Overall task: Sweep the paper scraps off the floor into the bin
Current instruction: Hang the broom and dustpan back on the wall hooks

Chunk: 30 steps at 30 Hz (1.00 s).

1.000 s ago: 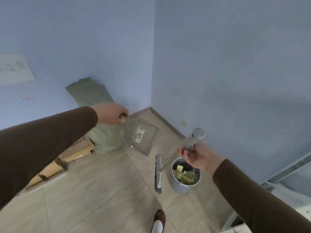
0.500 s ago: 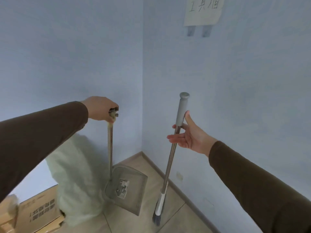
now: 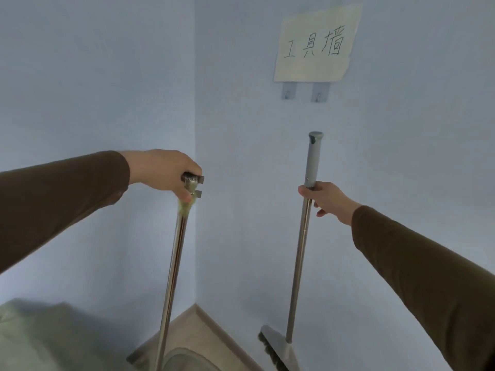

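My left hand (image 3: 163, 171) grips the top of the dustpan handle (image 3: 172, 274), a long metal pole that hangs upright in the room's corner; only the rim of the clear pan (image 3: 184, 361) shows at the bottom edge. My right hand (image 3: 325, 198) holds the broom (image 3: 300, 258) just under its grey grip, with the pole upright near the right wall. The broom head (image 3: 278, 349) with dark bristles hangs low by the wall. The bin and the paper scraps are out of view.
Two small wall hooks (image 3: 304, 91) sit on the right wall below a paper sign (image 3: 316, 44) with handwriting. A pale green bag (image 3: 34, 336) fills the lower left. A strip of tiled floor (image 3: 195, 330) and skirting show in the corner.
The view has tilted up from the floor and bin to the wall with the sign. Both tools have been lifted upright toward the corner, and my right hand has closed around the broom pole.
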### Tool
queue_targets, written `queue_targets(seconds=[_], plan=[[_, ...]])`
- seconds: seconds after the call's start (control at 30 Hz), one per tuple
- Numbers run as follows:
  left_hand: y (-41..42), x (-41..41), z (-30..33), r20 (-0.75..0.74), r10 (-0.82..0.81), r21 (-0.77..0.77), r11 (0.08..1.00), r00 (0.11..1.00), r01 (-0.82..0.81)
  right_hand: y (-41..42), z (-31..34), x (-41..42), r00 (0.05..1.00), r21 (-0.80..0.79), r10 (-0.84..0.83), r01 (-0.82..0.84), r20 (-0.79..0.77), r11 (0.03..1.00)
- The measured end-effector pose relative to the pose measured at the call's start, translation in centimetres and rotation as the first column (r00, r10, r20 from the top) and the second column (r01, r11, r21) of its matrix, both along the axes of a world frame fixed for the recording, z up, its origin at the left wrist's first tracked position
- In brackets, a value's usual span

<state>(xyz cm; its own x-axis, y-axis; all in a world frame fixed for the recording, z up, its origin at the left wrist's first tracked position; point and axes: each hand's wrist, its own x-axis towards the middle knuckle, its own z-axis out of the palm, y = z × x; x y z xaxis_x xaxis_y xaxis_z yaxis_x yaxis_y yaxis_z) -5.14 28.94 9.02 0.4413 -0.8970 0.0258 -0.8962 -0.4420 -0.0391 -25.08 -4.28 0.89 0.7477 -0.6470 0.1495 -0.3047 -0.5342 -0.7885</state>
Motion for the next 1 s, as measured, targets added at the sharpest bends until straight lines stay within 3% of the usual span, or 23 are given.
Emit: queue_targets(seconds=[0.1, 0.27, 0.4, 0.7, 1.0], plan=[[-3.9, 2.9, 2.0, -0.054, -0.093, -0.016, 0.996, 0.994, 0.092, -3.0, 0.9, 3.2, 0.998, -0.031, -0.054, 0.055, 0.044, 0.998], [-10.0, 6.7, 4.6, -0.192, -0.174, 0.028, 0.983, 0.966, 0.183, -6.9, 3.8, 6.7, 0.972, -0.232, -0.162, 0.199, 0.168, 0.952], [-14.2, 7.8, 6.3, -0.212, -0.157, 0.066, 0.982, 0.965, 0.174, -9.4, 5.7, 9.6, 0.938, -0.198, -0.138, 0.208, 0.317, 0.958], [-21.4, 9.9, 8.3, -0.183, -0.206, 0.086, 0.971, 0.961, 0.224, -14.3, 6.2, 14.4, 0.934, -0.126, -0.105, 0.156, 0.341, 0.980], [-25.8, 13.2, 8.4, -0.226, -0.374, -0.002, 0.923, 0.899, 0.384, -15.9, 5.0, 16.5, 0.878, -0.120, -0.182, 0.258, 0.442, 0.959]])
